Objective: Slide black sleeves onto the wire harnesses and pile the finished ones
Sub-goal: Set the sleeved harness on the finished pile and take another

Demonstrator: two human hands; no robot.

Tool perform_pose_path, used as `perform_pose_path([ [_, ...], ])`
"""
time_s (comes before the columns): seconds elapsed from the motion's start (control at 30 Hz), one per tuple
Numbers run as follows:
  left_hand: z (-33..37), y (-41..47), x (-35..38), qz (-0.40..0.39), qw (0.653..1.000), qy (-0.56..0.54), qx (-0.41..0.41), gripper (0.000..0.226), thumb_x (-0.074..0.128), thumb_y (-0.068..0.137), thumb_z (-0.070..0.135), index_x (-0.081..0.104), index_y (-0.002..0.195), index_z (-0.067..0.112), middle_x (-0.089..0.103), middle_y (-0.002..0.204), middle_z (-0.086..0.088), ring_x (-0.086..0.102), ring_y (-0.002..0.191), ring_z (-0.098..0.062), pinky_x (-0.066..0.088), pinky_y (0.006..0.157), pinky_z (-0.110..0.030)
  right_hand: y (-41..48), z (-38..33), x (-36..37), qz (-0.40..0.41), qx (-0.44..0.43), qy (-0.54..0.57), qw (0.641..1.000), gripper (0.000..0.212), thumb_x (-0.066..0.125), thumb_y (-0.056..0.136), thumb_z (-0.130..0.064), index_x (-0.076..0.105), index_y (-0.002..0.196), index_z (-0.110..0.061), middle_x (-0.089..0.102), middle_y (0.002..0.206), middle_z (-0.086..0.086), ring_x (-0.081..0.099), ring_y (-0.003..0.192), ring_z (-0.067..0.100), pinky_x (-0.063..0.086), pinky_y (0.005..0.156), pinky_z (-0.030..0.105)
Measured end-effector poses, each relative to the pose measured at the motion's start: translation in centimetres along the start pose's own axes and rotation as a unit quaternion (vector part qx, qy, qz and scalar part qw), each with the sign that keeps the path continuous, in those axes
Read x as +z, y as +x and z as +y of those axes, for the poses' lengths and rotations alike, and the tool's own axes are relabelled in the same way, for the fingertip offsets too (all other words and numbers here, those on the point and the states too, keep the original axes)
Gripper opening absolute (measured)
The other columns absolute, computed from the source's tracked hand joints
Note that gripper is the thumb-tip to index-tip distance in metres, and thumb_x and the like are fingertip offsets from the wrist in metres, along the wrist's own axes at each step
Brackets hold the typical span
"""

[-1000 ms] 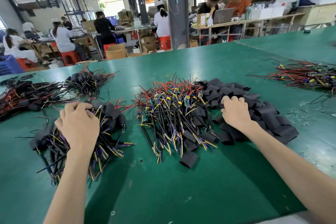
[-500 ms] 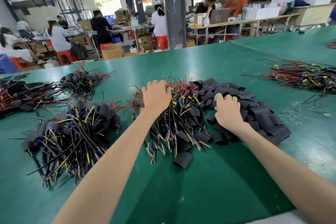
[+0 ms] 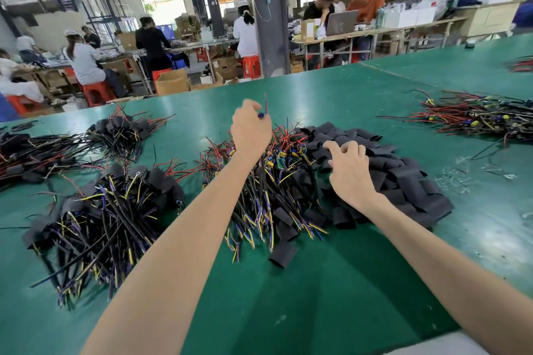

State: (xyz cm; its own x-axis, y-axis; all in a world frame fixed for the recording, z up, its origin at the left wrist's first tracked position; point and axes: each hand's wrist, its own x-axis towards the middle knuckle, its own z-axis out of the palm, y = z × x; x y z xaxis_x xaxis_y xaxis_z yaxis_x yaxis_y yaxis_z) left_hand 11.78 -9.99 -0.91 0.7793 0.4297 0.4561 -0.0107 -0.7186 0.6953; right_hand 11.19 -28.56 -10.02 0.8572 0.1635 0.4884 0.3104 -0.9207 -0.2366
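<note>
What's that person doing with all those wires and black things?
A person is fitting black sleeves onto wire harnesses heaped in the middle. The left hand pinches one harness above that heap. The right hand rests its fingers on the sleeves; I can't tell if it holds one. Finished harnesses lie piled on the left.

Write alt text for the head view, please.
The left hand pinches a wire harness above the middle pile of bare harnesses; the right hand rests on the black sleeves beside it. A sleeved pile lies left on the green table.
</note>
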Motion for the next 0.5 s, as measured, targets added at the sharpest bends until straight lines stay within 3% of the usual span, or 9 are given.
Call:
perform_pose_path([
  [0.1,2.0,0.4,-2.6,0.010,0.985,-0.165,-0.043,0.029,0.053,0.092,0.005,0.049,0.121,0.006,0.059,0.111,-0.010,0.063,0.081,-0.020,0.056,0.077,-0.039,0.0,-0.2,-0.2,0.012,-0.004,0.022,1.000,0.048,0.050,0.087,0.000,0.043,0.132,-0.014,0.043,0.109,0.020,0.037,0.094,0.032,0.031,0.080,0.039],
  [0.17,3.1,0.6,-4.8,0.000,0.979,-0.202,-0.016,0.029,0.048,0.095,0.005,0.046,0.124,0.003,0.055,0.110,-0.007,0.061,0.076,-0.016,0.057,0.066,-0.030,0.0,-0.4,-0.3,0.013,-0.016,0.038,0.999,0.046,0.047,0.091,-0.002,0.040,0.135,-0.012,0.043,0.110,0.021,0.037,0.095,0.032,0.029,0.084,0.039],
  [0.23,3.8,0.5,-7.0,0.008,0.993,-0.088,0.082,0.028,0.041,0.098,0.007,0.047,0.125,0.003,0.051,0.115,-0.008,0.057,0.093,-0.019,0.048,0.079,-0.029,-0.1,-0.6,-0.4,-0.006,-0.030,0.063,0.998,0.050,0.045,0.093,-0.002,0.035,0.141,-0.012,0.039,0.112,0.021,0.035,0.100,0.033,0.026,0.089,0.037],
  [0.33,3.1,-0.9,-9.4,0.011,0.972,0.051,0.230,0.028,0.036,0.100,0.006,0.052,0.122,0.000,0.046,0.120,-0.014,0.044,0.106,-0.020,0.029,0.088,-0.019,-0.4,-1.4,-0.6,-0.045,-0.044,0.097,0.993,0.060,0.045,0.092,0.002,0.025,0.146,-0.011,0.033,0.117,0.020,0.031,0.105,0.033,0.022,0.093,0.033],
  [0.5,-1.7,-5.1,-10.2,-0.045,0.956,0.112,0.267,0.022,0.055,0.095,0.019,0.061,0.110,0.005,0.040,0.104,-0.002,0.042,0.087,-0.010,0.027,0.083,-0.012,-0.6,-2.4,-0.6,-0.081,-0.039,0.133,0.987,0.050,0.046,0.094,-0.001,0.027,0.141,0.001,0.031,0.124,0.024,0.029,0.113,0.034,0.022,0.096,0.032],
])
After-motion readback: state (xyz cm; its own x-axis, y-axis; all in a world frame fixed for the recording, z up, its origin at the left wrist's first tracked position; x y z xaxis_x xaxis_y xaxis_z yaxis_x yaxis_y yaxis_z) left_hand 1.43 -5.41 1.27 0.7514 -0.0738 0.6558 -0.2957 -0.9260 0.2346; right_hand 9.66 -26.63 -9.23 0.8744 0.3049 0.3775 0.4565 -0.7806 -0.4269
